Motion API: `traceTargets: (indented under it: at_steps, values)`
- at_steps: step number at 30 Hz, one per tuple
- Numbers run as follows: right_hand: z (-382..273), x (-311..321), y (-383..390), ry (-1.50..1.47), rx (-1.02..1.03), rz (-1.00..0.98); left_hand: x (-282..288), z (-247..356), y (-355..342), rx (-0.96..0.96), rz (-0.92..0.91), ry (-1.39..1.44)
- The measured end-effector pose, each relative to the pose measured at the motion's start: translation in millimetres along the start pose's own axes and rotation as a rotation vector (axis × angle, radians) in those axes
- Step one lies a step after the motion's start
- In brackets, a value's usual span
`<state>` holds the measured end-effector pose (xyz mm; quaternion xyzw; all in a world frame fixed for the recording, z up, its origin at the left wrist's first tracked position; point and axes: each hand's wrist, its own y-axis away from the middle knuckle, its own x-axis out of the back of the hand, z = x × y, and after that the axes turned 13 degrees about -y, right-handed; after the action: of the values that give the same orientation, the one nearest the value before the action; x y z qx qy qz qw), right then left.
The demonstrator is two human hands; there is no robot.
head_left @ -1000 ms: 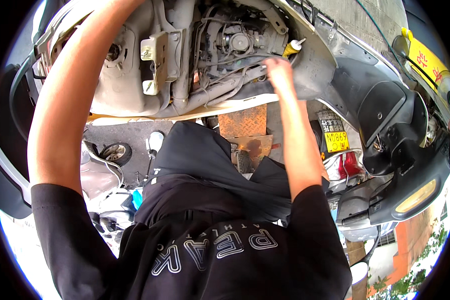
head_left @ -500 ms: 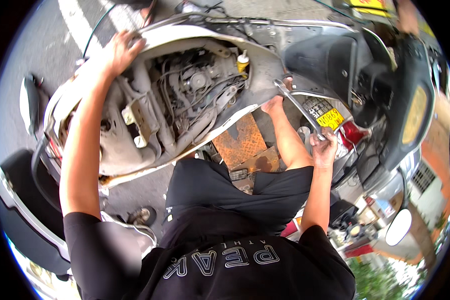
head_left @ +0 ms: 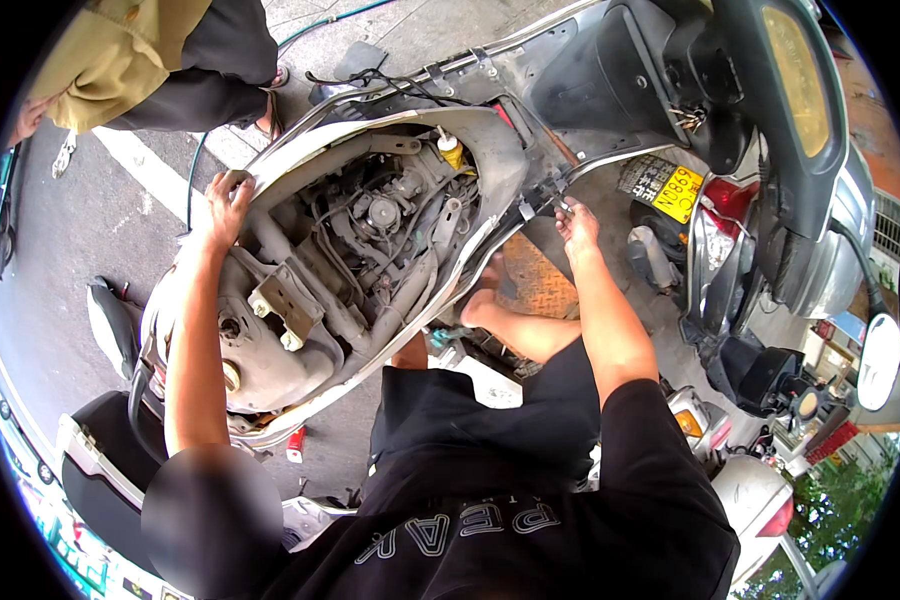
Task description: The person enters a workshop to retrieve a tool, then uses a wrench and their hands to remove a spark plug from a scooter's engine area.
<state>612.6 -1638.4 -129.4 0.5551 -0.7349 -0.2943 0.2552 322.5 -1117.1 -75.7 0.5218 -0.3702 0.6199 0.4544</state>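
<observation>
A scooter with its seat area opened up lies across the view, its dusty engine (head_left: 385,210) exposed inside a pale body panel (head_left: 320,395). At the far left of that opening, my left hand (head_left: 228,210) is closed over the panel's far edge. My right hand (head_left: 577,225) pinches the near-side edge trim (head_left: 542,197), where the body panel meets the footboard; the fingers partly cover that spot. A bottle with a yellow label (head_left: 450,152) sits beside the engine. Nearer my left forearm is a grey tank (head_left: 270,365) with a bracket (head_left: 282,312) over it.
Another person's dark trousers (head_left: 205,70) show at the upper left. A rusty metal plate (head_left: 535,275) lies below my right hand. A second scooter with a yellow number plate (head_left: 678,190) stands to the right, and a black seat (head_left: 110,470) at the lower left. A red can (head_left: 296,443) is on the ground.
My right hand has moved up and left, and the strip it held swung out now sits against the scooter's side. My view has shifted; another person now shows at the upper left.
</observation>
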Motion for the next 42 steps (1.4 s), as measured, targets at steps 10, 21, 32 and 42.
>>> traceTargets:
  at_steps: [10,21,32,42]
  values:
    - [98,111,-66,0.565,0.076,0.016,5,65,-25,0.223,-0.113,0.244]
    - [-229,64,211,0.977,1.451,-0.016,31,29,-4,0.25,-0.088,0.128]
    - [-337,157,157,0.898,0.699,-0.082,-5,242,-55,-0.221,-0.276,0.131]
    - [-330,162,149,1.216,0.894,0.244,-203,294,-115,-0.382,-0.519,0.145]
